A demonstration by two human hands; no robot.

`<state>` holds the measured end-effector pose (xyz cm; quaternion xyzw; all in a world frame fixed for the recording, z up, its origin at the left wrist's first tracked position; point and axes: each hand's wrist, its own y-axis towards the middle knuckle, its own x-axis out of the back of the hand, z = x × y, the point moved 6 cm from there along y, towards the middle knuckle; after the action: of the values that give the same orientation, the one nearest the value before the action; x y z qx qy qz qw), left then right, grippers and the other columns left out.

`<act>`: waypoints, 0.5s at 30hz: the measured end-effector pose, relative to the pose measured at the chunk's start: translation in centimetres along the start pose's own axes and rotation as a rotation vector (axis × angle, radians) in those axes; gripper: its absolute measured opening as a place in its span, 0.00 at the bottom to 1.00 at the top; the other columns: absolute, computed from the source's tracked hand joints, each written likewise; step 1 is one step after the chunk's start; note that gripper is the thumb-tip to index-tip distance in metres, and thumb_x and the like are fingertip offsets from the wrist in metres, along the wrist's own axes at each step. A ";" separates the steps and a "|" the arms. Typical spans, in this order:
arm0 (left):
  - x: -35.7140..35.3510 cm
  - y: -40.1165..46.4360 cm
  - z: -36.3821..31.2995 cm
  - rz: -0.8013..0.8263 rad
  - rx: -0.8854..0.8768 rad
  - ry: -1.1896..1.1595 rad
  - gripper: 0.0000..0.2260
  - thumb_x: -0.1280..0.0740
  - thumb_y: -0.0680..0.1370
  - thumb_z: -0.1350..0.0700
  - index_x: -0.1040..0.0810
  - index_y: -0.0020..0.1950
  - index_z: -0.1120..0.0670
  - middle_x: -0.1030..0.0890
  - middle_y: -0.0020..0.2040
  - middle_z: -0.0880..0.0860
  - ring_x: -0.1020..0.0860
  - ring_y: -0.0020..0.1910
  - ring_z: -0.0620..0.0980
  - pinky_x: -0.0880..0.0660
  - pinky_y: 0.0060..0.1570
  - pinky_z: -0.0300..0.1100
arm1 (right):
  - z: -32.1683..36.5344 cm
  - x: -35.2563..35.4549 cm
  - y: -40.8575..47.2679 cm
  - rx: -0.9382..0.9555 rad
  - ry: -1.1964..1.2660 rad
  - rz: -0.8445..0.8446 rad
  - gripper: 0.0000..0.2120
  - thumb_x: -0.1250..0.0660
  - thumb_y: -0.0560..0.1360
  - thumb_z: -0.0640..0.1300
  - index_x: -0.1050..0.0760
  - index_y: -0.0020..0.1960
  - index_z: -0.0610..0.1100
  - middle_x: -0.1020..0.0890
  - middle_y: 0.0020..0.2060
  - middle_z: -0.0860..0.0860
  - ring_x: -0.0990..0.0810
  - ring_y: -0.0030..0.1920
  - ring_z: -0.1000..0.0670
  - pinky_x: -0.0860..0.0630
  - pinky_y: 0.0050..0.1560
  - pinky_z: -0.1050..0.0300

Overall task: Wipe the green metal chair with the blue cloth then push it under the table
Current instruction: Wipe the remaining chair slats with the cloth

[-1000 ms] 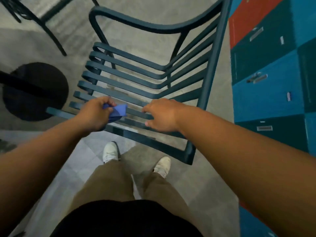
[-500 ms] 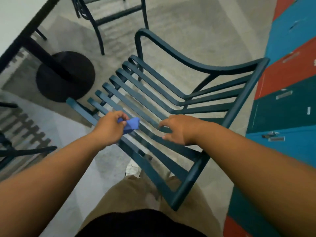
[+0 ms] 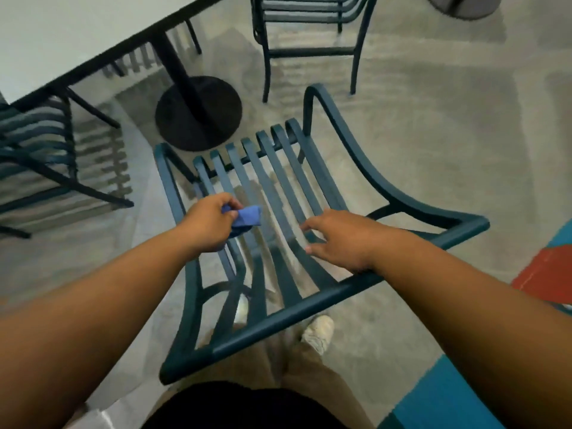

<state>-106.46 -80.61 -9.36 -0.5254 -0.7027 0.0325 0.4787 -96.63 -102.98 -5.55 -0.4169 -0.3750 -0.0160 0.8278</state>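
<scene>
Fingers of the left hand [image 3: 206,226] pinch the blue cloth [image 3: 247,218] over the green chair [image 3: 325,297] slats; the right hand [image 3: 339,239], spread, holds nothing.

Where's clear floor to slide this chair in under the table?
Bare floor lies between the chair front and the black table base. Left is crowded: another chair sits under the table. Open carpet on the right. Left hand holds the cloth.
</scene>
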 end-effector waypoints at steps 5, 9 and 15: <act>-0.5 -1.1 -0.5 -0.054 0.048 -0.077 0.09 0.37 0.84 0.56 0.22 0.49 0.43 0.23 0.53 0.49 0.23 0.47 0.50 0.28 0.37 0.41 | 0.2 1.4 1.0 0.071 0.025 0.005 0.25 0.35 0.80 0.58 0.34 0.76 0.57 0.29 0.74 0.50 0.27 0.70 0.44 0.29 0.66 0.46; 0.4 -2.0 0.2 -0.090 0.067 -0.123 0.09 0.36 0.84 0.55 0.23 0.48 0.42 0.22 0.51 0.49 0.22 0.46 0.52 0.27 0.35 0.42 | 1.8 1.9 2.3 0.120 0.010 0.023 0.27 0.35 0.80 0.58 0.35 0.77 0.56 0.31 0.75 0.50 0.29 0.71 0.45 0.31 0.67 0.47; 2.9 -2.8 2.6 -0.050 0.030 -0.328 0.10 0.35 0.83 0.57 0.21 0.53 0.41 0.21 0.54 0.48 0.19 0.48 0.49 0.20 0.46 0.44 | 7.3 2.1 6.0 0.116 0.173 -0.090 0.32 0.34 0.80 0.57 0.42 0.80 0.57 0.30 0.74 0.47 0.27 0.70 0.44 0.28 0.67 0.44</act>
<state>-110.30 -78.43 -7.36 -0.4882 -0.7836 0.1165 0.3663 -97.51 -93.38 -5.63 -0.3481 -0.3208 -0.0674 0.8783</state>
